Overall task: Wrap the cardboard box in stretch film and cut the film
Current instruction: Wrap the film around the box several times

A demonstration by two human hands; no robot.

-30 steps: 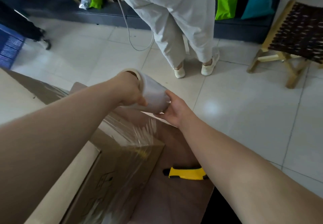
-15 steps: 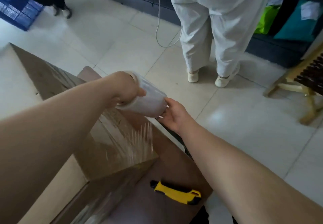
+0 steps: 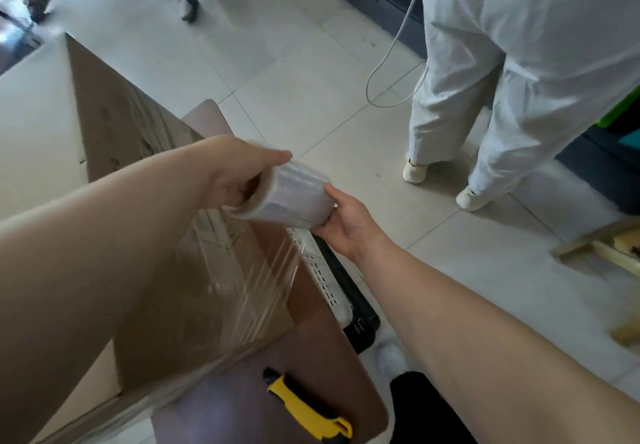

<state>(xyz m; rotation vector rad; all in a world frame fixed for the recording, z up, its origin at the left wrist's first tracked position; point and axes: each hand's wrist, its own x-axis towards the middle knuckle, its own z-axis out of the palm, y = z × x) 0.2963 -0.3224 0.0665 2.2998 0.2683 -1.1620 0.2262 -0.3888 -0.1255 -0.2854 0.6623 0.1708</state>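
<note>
Both hands gripped the film roll (image 3: 291, 199), left hand (image 3: 235, 175) at ten o'clock, right hand (image 3: 346, 222) at four, above the cardboard box (image 3: 194, 270) at seven.

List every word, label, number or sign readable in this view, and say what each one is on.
No text here can be read.
Cardboard box: faint dark printed marks on its side, too blurred to read.
Stretch film roll: no print visible.
Yellow utility knife: no legible brand or marking.
Green packages at the right edge: no label visible.
</note>
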